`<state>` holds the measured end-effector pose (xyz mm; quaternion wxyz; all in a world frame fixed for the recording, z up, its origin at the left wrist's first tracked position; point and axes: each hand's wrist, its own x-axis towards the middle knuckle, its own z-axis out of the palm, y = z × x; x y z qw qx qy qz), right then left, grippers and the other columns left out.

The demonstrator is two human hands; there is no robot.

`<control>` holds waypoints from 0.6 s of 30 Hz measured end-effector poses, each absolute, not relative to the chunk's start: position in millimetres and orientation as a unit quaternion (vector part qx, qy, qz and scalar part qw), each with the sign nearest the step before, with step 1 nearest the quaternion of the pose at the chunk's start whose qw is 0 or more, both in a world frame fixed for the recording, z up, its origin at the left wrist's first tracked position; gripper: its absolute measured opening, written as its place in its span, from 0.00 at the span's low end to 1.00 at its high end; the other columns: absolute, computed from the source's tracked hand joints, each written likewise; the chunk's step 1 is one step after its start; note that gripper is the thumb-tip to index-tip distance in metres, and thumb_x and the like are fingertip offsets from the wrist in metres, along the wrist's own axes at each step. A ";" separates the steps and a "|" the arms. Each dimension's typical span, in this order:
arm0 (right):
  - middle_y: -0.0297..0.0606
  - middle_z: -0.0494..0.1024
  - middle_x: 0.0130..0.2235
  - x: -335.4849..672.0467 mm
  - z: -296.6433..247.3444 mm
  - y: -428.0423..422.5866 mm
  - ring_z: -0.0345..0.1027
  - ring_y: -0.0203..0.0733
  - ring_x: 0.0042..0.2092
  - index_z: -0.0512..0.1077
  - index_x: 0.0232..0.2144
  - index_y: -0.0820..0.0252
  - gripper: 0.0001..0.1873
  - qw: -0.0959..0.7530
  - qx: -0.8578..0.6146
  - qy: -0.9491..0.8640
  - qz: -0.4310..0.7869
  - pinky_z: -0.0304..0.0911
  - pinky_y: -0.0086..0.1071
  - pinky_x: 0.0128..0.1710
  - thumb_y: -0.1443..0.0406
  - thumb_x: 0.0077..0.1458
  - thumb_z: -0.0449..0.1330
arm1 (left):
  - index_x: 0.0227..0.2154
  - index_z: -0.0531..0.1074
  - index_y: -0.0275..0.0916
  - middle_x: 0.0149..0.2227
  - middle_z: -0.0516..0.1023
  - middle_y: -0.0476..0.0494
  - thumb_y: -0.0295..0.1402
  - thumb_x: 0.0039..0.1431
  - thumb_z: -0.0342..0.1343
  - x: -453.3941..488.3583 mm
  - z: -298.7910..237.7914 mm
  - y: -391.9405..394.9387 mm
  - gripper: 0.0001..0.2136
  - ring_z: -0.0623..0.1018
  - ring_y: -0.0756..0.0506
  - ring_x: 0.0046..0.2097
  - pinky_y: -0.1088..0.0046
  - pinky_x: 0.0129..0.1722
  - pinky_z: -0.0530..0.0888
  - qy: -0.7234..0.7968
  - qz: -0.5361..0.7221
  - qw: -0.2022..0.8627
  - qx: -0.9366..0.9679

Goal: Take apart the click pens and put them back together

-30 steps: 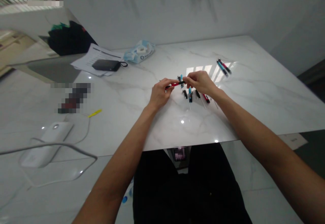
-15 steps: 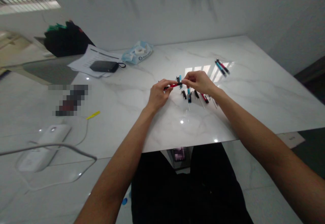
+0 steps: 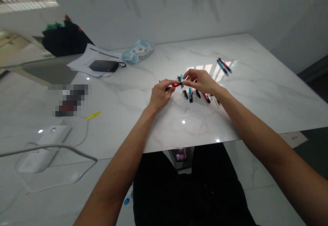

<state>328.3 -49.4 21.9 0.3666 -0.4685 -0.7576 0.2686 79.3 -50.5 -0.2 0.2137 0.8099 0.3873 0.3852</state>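
Observation:
My left hand (image 3: 162,94) is closed on a red pen (image 3: 175,85) with black parts, held roughly level above the table. Close to the pen's right end is my right hand (image 3: 201,81), its thumb and index finger apart with nothing visible between them. Behind the pen's tip a blue pen barrel (image 3: 181,77) lies beside a small black piece. Nearer me rest a blue pen part (image 3: 190,95), black clip-like pieces (image 3: 185,94), a red pen part (image 3: 206,98) and thin white refills (image 3: 204,102). My right wrist partly covers the pieces furthest right.
Two assembled pens (image 3: 222,67), blue and red, lie at the back right. A wipes packet (image 3: 139,52), papers (image 3: 82,60) and a black case (image 3: 104,66) are at the back left. A white device (image 3: 43,150), a grey cable (image 3: 77,150) and a yellow tag (image 3: 93,115) lie left.
My right thumb and index finger have parted from the pen's right end, where they were pinching. The left hand keeps the red pen in nearly the same place.

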 end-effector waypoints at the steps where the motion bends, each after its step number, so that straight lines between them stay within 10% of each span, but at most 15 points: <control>1: 0.38 0.83 0.33 328.6 21.7 -49.1 0.72 0.40 0.34 0.81 0.35 0.57 0.15 0.367 -0.468 -0.758 0.267 0.64 0.38 0.37 0.52 0.63 0.69 | 0.51 0.85 0.47 0.45 0.85 0.45 0.25 0.66 0.61 79.2 -0.3 -50.3 0.16 0.82 0.46 0.42 0.67 0.46 0.80 0.387 0.387 0.214 0.809; 13: 0.38 0.79 0.26 329.5 22.7 -48.2 0.68 0.39 0.30 0.78 0.26 0.57 0.26 0.346 -0.502 -0.753 0.246 0.63 0.39 0.35 0.46 0.68 0.62 | 0.51 0.85 0.48 0.45 0.85 0.44 0.26 0.65 0.62 79.8 -3.8 -47.4 0.16 0.83 0.46 0.43 0.67 0.46 0.82 0.376 0.395 0.232 0.805; 18: 0.38 0.82 0.33 331.1 23.0 -47.0 0.72 0.40 0.35 0.82 0.36 0.56 0.17 0.373 -0.476 -0.757 0.250 0.65 0.38 0.38 0.49 0.63 0.68 | 0.51 0.85 0.47 0.45 0.85 0.45 0.25 0.64 0.61 79.8 -2.5 -47.6 0.17 0.83 0.46 0.42 0.66 0.46 0.82 0.380 0.395 0.224 0.806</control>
